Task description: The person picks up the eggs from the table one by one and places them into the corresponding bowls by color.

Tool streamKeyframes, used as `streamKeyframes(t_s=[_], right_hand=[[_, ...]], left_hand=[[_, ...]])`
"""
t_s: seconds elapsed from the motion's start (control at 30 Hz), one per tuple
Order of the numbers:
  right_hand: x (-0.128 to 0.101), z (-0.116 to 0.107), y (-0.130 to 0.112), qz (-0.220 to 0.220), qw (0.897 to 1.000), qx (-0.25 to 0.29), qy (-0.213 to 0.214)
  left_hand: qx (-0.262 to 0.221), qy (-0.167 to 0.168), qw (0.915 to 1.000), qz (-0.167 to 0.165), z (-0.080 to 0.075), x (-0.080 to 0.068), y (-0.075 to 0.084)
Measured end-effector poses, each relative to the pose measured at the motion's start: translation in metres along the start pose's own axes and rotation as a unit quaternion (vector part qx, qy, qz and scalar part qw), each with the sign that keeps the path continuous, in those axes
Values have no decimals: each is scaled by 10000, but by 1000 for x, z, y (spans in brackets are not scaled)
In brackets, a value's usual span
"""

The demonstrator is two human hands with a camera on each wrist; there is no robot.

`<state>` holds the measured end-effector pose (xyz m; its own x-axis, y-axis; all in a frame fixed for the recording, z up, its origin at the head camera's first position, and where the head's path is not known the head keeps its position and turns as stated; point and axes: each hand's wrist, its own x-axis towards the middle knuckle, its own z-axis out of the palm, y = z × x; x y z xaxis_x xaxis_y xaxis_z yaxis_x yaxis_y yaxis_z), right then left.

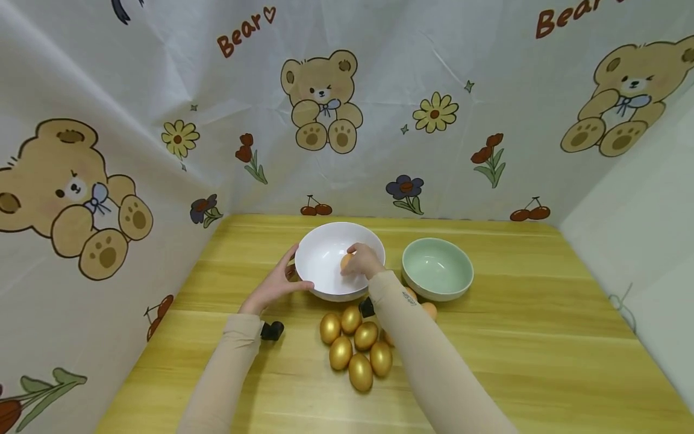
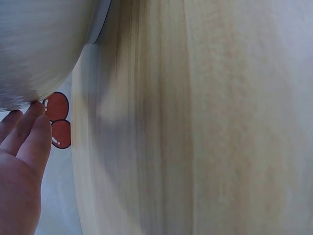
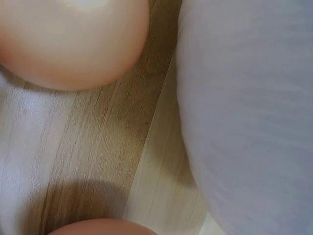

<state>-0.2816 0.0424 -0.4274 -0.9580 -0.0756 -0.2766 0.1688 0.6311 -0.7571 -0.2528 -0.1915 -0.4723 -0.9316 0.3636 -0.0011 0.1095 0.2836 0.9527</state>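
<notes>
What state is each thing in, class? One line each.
White bowl: upright, held by the left grip.
Tan egg: in the right grip, over or in the white bowl.
Green bowl: upright, uncovered.
Gold eggs: grouped on the table, no cracks visible.
Other tan eggs: partly hidden by the right sleeve.

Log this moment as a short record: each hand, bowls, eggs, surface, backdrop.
Left hand: rests against the outer side of the white bowl
Right hand: holds a light-brown egg inside that bowl
Green bowl: right of the white bowl, apart from it
Gold eggs: clustered in front of the white bowl
Other light-brown eggs: partly behind the right sleeve; count unclear
Surface: wood-grain table
Backdrop: bear-print cloth
</notes>
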Motion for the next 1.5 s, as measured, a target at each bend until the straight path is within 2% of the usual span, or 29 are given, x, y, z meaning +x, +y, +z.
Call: streamKeyframes(t_s=[0.03,0.27,0.53,0.73,0.87,1.07,1.2,1.4,1.5], right_hand=[[1,0,0,35,10000,-73,-8],[1,1,0,5,9990,-454,24],[3,4,1,-345,9930,-1125,-17],[2,3,-2,-219,9928,-1178,-69],[2,-2,-5,-303,9943,-1009,-188],[1,-19,-14,-693,9955,-554,-334],[-4,-33,-15,-989,9939,22,-482],[-21,-50,-5,-1564,9795,901,-896],[-31,-55,3,-1890,9695,1233,-958]], left_hand=[[5,-3,10000,8,0,0,0],[-36,-219,9997,-124,1,-10,29],[36,-189,9997,-117,0,-10,29],[17,-241,9997,-68,0,-10,28],[-4,-217,9997,-67,0,-9,26],[-31,-129,9999,-40,-2,-1,5],[15,-35,10000,-37,0,1,-1],[-43,-1,10000,27,1,-2,2],[-257,-51,9996,131,1,-4,11]])
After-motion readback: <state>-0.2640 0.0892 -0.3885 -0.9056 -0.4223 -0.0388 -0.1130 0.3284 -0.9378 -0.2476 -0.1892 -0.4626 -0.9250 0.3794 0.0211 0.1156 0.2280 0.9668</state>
